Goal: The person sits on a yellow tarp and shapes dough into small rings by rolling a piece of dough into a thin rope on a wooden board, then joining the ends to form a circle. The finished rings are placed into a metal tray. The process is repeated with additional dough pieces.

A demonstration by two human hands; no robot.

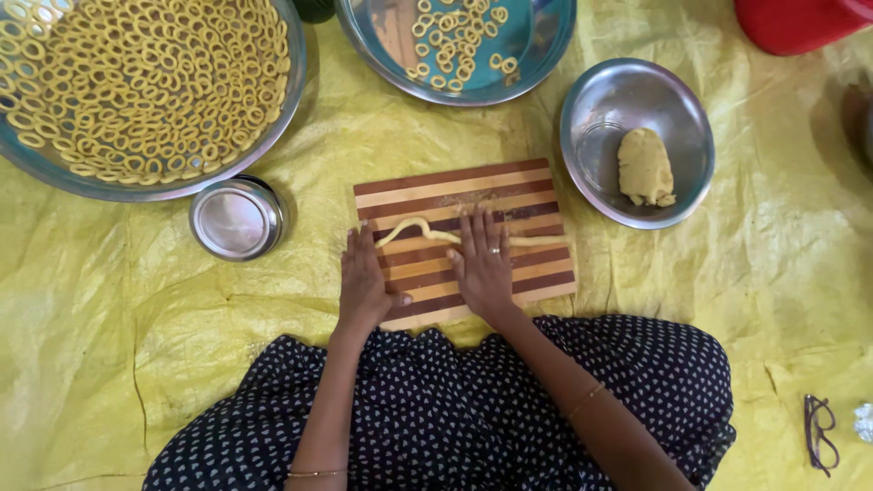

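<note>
Yellow sheet point(746, 273), striped wooden board point(527, 186), both hands flat on dough rope point(418, 227)

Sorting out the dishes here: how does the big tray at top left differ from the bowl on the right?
The big tray is wide, shallow and heaped with many dough rings; the bowl is smaller, deeper and holds only one dough lump. The tray runs off the picture's edge; the bowl shows whole. Both are round, shiny metal and sit on the yellow sheet.
</note>
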